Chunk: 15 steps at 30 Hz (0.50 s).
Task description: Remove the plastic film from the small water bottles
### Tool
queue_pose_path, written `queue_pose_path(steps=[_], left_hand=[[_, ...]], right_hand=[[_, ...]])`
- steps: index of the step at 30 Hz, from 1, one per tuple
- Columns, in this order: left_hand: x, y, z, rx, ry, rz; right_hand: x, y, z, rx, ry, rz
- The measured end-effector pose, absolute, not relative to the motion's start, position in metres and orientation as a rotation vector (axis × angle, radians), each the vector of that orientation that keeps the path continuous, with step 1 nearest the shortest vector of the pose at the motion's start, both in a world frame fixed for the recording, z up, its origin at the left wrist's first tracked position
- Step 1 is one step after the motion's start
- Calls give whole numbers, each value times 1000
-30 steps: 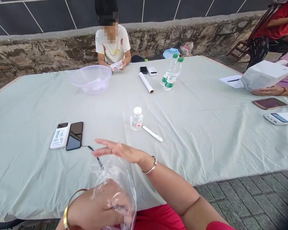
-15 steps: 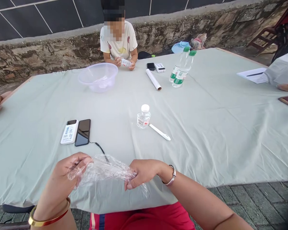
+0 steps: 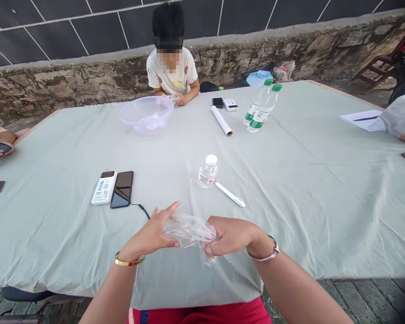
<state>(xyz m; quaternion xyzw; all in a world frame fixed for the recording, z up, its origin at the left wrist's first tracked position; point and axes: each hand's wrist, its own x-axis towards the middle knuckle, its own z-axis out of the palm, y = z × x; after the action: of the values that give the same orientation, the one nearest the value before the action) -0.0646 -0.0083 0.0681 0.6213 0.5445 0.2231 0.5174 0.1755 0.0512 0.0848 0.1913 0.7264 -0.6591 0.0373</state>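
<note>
A crumpled sheet of clear plastic film [image 3: 188, 229] stretches between my two hands, over the near edge of the table. My right hand [image 3: 232, 235] is closed round its bunched right end, and a small tail of film hangs below the fingers. My left hand [image 3: 153, 236] is at the film's left end, thumb and fingers spread apart, the film lying against the gap between them. Just beyond my hands stand a small clear bottle with a white cap [image 3: 208, 173] and, touching or close beside it, a white pen-like stick [image 3: 230, 194].
Left of centre lie a white power bank [image 3: 103, 189] and a black phone [image 3: 122, 191] with a strap. Farther off are a lilac basin [image 3: 146, 118], a white roll [image 3: 222, 120] and two green-capped bottles [image 3: 260, 112]. A person [image 3: 172, 72] sits opposite; others' hands show at both sides.
My left hand has gone from pinching the film to spread fingers, and has come closer to my right hand. The film is gathered shorter. The view has shifted slightly.
</note>
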Motion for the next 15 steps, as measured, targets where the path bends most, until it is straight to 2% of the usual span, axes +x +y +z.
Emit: queue_pose_path(steps=[3,7,9,11,15], left_hand=[[-59,-9,50,1330,1249,457],[-84,-22,44,1115,1044,384],[-95,-25,47,960,982,584],[-97,-22,52,780,958,934],[-76,-5,66,483,1032,1456]], right_hand=[[190,57,88,811,2247,-2043],[203,63,84,1419,2434,-1732],[202,62,77,1606,2532,-1625],[193,57,66,1677,2606,-1565],[156,27,40,1597,2691,-1211]])
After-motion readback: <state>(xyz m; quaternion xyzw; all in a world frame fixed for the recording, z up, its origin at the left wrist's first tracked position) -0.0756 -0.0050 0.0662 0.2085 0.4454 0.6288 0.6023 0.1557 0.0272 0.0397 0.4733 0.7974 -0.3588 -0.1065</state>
